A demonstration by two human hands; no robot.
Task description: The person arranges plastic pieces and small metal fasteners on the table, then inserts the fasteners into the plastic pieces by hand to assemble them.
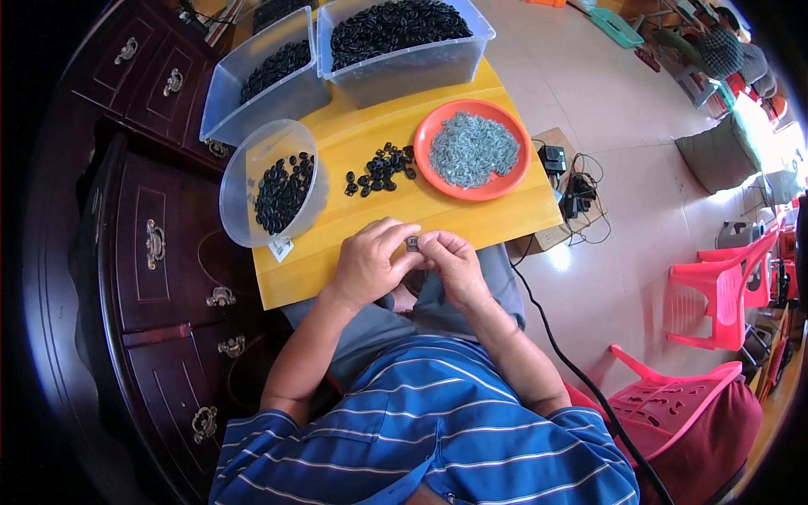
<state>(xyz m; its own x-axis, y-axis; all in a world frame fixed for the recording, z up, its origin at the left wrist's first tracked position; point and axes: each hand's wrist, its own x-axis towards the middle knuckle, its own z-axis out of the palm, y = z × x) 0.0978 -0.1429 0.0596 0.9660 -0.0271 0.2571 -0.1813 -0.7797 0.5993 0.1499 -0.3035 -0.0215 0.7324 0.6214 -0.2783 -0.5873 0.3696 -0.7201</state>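
Left to right: dark cabinet (160, 244) at far left, then a yellow table (438, 210) with a round tub (273, 181) part full of black rings, tilted or lying near the left edge, and two bins (278, 71) of black rings behind. Loose black rings (380, 168) lie mid-table, then an orange plate (518, 181) heaped with small grey metal bits. Left hand (366, 261) is curled, thumb and fingers pinching a small dark part (412, 243) just off the near table edge, over the lap; right hand (454, 265) is also curled, fingertips meeting the same part from the other side. Both grip it; exact hold is too small to tell. Risks, as a judgement: the part sits past the table edge, so a slip likely drops it to the lap or floor; the pinch is fingertip-only, so pressing pieces together could pop one out. Tub near the edge could be elbowed off. Pink chairs (724, 286) at right are well apart.
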